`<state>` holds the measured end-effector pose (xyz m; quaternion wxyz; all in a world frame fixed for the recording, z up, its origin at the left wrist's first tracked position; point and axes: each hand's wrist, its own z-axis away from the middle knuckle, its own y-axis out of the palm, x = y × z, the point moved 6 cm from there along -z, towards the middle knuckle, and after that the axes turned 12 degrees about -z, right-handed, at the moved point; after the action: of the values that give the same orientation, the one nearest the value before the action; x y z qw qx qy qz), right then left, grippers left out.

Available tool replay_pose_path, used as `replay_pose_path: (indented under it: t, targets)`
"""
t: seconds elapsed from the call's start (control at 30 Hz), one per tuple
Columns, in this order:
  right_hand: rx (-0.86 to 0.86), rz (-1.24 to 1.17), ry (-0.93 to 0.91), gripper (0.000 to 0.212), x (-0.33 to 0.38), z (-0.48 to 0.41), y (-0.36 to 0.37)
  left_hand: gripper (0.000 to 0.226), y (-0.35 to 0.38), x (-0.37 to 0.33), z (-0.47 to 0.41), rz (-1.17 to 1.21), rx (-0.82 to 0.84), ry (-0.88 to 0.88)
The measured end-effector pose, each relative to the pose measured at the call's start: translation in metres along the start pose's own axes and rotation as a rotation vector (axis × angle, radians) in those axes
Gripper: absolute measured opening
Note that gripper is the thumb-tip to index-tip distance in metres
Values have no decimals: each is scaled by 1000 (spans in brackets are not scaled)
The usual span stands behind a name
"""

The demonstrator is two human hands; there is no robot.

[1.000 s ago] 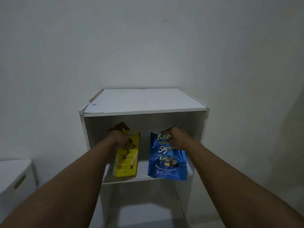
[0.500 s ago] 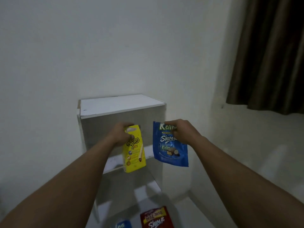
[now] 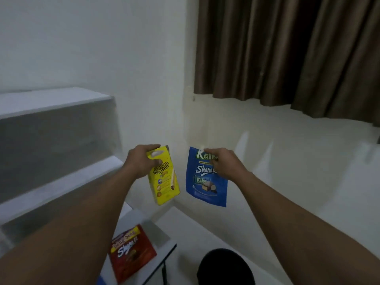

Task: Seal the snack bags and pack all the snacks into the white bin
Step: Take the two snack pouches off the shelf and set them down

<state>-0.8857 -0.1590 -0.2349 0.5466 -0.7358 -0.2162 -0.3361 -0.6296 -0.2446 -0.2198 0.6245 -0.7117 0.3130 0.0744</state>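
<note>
Room: white walls are meeting at a corner, and a brown curtain (image 3: pixel 287 52) is hanging across the right-hand wall.
Left grip: the left hand (image 3: pixel 141 161) is clamping the top of a yellow box (image 3: pixel 164 179), fingers curling over its upper edge and the thumb pressing on its printed front.
Right grip: the right hand (image 3: pixel 224 165) is pinching the upper right corner of a blue bag (image 3: pixel 203 182) between curled fingers and thumb.
Yellow box: hanging in mid-air, tilting so that its bottom is swinging towards the right.
Blue bag: hanging nearly upright in mid-air just beside the yellow box, not touching it; whether its top is sealed cannot be told.
Red bag: a red bag (image 3: pixel 131 254) is lying flat on a low white table (image 3: pixel 160 237), its left edge hiding under the left forearm.
Shelf: a white shelf unit (image 3: pixel 55 140) is standing at the left, blurred.
Bottom edge: a rounded black shape (image 3: pixel 224 268) is sitting right of the table; what it is cannot be told.
</note>
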Motion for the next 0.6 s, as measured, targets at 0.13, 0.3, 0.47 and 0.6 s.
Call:
replay_pose_path:
  t: [0.13,0.3,0.47,0.6]
  targets:
    - [-15,-9,87,45,-75,2,-6,61,76,-22,-13,53,65,10]
    - [4,-18,203,45,-176,7,11,60,180,-31,-17,128,141,-46]
    - [45,13,275,44,-278,17,45,59,289,-25,-17,162,219,-102]
    - [58,-3,352,46,-360,31,83,59,373,-11,-10,159,256,-132]
